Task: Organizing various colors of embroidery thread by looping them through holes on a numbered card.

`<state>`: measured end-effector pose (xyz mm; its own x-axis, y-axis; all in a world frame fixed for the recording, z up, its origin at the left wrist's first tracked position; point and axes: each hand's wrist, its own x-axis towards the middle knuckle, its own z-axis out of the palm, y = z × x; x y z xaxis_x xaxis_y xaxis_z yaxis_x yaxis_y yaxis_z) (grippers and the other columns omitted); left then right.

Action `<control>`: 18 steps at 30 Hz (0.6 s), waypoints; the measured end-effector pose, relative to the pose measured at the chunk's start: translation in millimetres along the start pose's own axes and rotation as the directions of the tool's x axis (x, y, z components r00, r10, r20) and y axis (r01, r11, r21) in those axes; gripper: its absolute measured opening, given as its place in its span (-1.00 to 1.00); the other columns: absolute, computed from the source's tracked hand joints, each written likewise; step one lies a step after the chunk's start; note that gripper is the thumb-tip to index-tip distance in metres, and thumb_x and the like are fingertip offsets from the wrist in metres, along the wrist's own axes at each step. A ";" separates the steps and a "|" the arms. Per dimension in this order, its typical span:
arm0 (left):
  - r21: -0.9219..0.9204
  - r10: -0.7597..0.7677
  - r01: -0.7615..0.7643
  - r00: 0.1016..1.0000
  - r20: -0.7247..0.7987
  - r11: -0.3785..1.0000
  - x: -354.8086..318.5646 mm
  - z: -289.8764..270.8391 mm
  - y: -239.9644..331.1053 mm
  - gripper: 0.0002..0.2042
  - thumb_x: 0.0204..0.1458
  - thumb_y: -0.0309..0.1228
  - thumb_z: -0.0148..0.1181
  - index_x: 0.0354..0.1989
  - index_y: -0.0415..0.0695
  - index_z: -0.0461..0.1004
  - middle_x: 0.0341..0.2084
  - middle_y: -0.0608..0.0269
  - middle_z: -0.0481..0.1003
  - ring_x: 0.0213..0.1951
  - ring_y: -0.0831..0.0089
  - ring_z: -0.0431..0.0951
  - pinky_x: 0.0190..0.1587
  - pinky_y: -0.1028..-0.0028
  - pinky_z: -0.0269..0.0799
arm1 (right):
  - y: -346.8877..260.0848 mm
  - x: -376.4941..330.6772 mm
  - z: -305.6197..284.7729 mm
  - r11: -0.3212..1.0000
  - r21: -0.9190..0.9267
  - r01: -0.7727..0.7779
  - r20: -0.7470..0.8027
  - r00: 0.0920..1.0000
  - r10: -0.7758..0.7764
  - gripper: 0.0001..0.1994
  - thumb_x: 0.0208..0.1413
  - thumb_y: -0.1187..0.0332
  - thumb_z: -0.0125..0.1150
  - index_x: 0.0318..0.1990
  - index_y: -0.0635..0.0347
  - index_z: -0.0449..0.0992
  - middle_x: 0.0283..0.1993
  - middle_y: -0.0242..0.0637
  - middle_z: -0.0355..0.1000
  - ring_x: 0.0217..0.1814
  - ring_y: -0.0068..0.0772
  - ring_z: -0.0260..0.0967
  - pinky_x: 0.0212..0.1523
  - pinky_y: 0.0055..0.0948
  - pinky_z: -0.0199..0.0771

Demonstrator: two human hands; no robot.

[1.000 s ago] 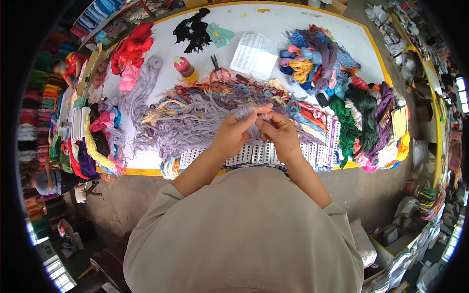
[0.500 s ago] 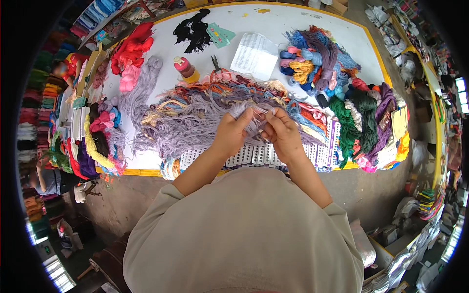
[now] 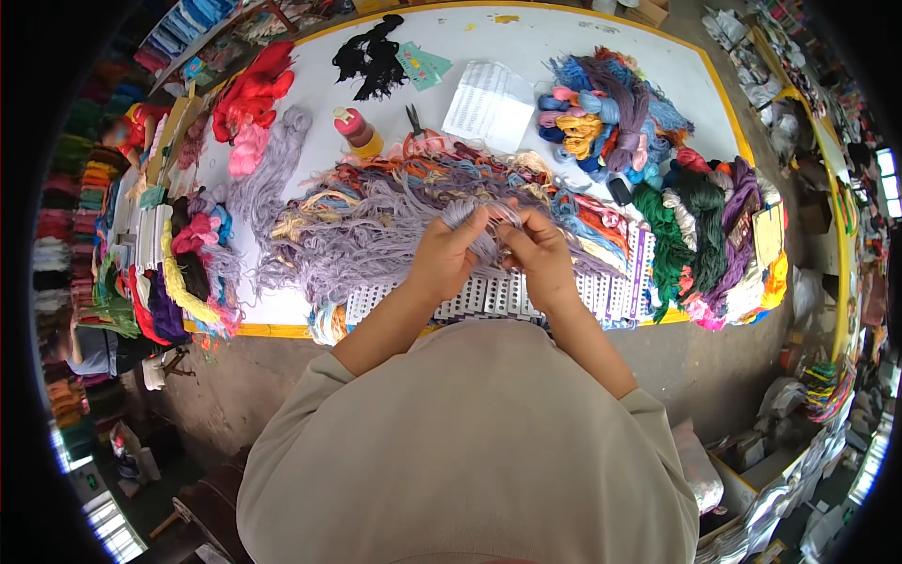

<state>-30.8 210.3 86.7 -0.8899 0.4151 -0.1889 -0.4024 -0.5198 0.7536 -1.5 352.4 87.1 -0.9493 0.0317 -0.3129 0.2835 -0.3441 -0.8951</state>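
Note:
A bundle of pale lilac thread is gripped in my left hand, its fingers closed round the strands. Close beside it, my right hand pinches strands of the same lilac thread between thumb and fingers. Both hands are over a long heap of loose lilac, orange, blue and cream threads. Beneath them runs a row of white cards with punched holes, from which threads spread out. My wrists partly cover the cards.
Orange-handled scissors and a pink-and-yellow bottle stand behind the heap. A printed paper sheet, black thread and mixed skeins lie farther back. Red skeins lie left, green skeins right. A person is at far left.
My right hand has shifted slightly left, closer to my left hand, its fingers drawn in on the lilac strands. My left hand has barely moved.

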 end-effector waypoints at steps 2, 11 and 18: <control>0.004 0.004 -0.004 1.000 -0.010 1.000 0.0 0.4 -1.6 -0.71 0.22 -0.27 0.03 -0.08 -0.25 0.49 -0.04 0.18 0.50 -0.12 0.48 0.51 -0.10 0.44 0.44 | 1.3 0.1 -1.7 0.998 0.050 -0.024 0.014 1.000 0.023 -0.96 0.14 0.38 0.16 -0.31 0.08 0.50 -0.48 -0.59 0.33 -0.52 -0.79 0.18 -0.50 -0.68 0.29; 0.263 0.088 -0.023 0.967 -0.239 0.965 0.4 -20.0 18.8 -0.69 0.21 -0.13 0.04 -0.30 -0.17 0.45 -0.49 0.30 0.48 -0.44 0.51 0.48 -0.40 0.53 0.38 | -4.2 -12.1 -15.3 0.994 -0.095 -0.049 0.233 0.970 0.070 -0.91 0.21 0.33 0.06 -0.29 0.09 0.44 -0.46 -0.55 0.30 -0.55 -0.70 0.16 -0.44 -0.62 0.31; -0.329 -0.013 -0.074 0.967 -0.255 0.942 -5.9 -161.3 120.1 -0.78 0.27 -0.32 -0.10 -0.27 -0.21 0.40 -0.75 0.56 0.07 -0.72 0.71 0.06 -0.68 0.66 -0.02 | -28.5 -6.0 -138.3 0.838 0.316 0.445 -0.655 0.741 -0.146 -0.78 0.33 0.27 -0.13 -0.25 0.20 0.37 -0.38 -0.28 0.37 -0.33 -0.39 0.33 -0.10 -0.25 0.42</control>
<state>-108.5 25.0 76.7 -0.9098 0.2181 -0.3531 -0.3840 -0.7654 0.5164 14.9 491.8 70.5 -0.6558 0.6887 -0.3091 -0.2275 -0.5707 -0.7890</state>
